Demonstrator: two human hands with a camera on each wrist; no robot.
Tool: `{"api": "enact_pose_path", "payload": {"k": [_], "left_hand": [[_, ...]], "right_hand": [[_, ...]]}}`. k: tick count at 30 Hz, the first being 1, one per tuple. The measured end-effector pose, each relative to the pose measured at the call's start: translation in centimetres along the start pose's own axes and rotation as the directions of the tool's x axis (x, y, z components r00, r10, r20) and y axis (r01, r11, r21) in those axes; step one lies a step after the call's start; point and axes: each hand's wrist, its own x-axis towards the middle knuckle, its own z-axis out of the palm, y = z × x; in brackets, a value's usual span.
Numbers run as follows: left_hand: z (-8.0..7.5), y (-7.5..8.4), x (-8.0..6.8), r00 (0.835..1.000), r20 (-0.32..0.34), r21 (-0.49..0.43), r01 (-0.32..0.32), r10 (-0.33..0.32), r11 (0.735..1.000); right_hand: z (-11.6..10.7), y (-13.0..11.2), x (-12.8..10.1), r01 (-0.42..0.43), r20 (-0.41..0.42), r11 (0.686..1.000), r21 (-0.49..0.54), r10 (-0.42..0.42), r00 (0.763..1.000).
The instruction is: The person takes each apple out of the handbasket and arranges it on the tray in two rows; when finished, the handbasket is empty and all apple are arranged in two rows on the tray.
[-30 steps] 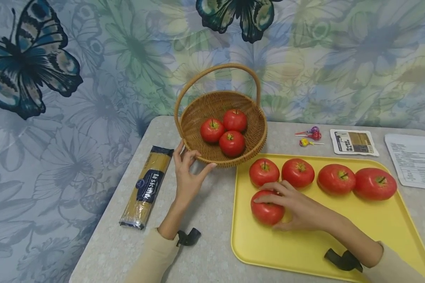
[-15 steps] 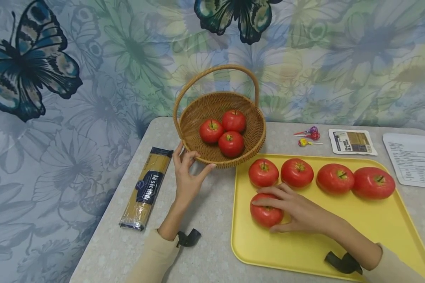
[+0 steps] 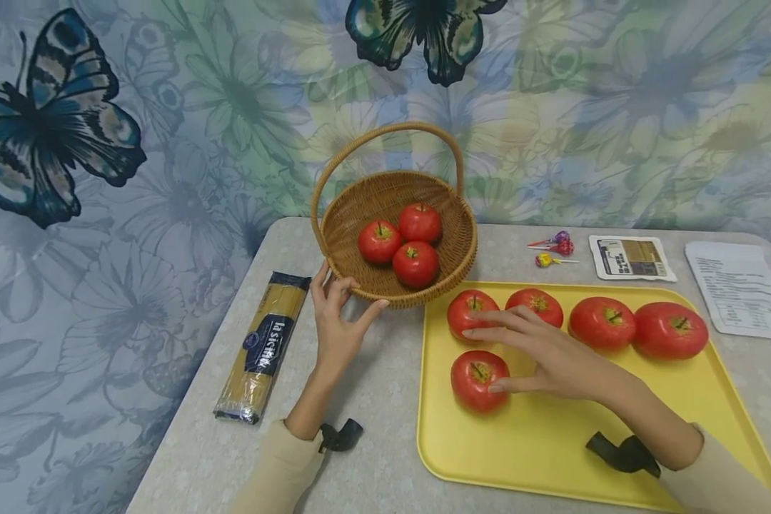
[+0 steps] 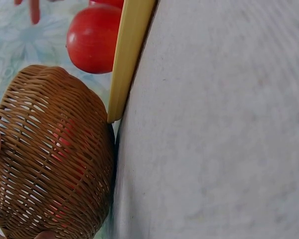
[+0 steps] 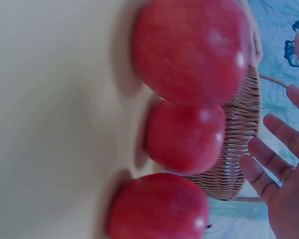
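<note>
In the head view my left hand grips the near-left rim of a wicker basket, which tilts toward me. Three red apples lie inside the basket. My right hand hovers over a yellow tray with its fingers spread, just right of the front apple and partly covering two apples of the row behind. The right wrist view shows those fingers extended and holding nothing, beside the tray's apples. Part of the left hand is cut off in the left wrist view, beside the basket's woven side.
A pack of spaghetti lies left of the left hand. Lollipops, a flat food pouch and a printed sheet lie along the back right. A butterfly-patterned cloth hangs behind the table.
The right hand has let go of the front apple and lifted off it, its fingers opening. That apple stays on the tray. The left hand keeps its hold on the basket; the view has shifted slightly.
</note>
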Motion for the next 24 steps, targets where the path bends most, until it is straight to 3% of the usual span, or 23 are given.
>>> {"api": "enact_pose_path", "payload": {"k": [6,14,19,24], "left_hand": [[-0.1,-0.2,-0.1,1.0,-0.01,-0.002,-0.003,0.003,1.0],[-0.1,-0.2,0.0,1.0,-0.006,0.01,-0.014,0.014,1.0],[-0.2,-0.2,0.1,1.0,-0.012,0.015,-0.011,0.011,1.0],[-0.1,0.0,0.0,1.0,-0.003,0.008,-0.016,0.016,1.0]], "right_hand": [[-2.3,0.4,3.5,0.022,-0.027,0.999,0.034,-0.021,0.999],[-5.5,2.3,11.6,0.017,-0.034,0.995,0.097,-0.014,0.999],[-4.6,4.0,16.4,-0.059,0.095,0.986,0.159,0.044,0.994],[-3.1,5.0,19.2,-0.13,0.273,0.988,0.088,0.102,0.957]]}}
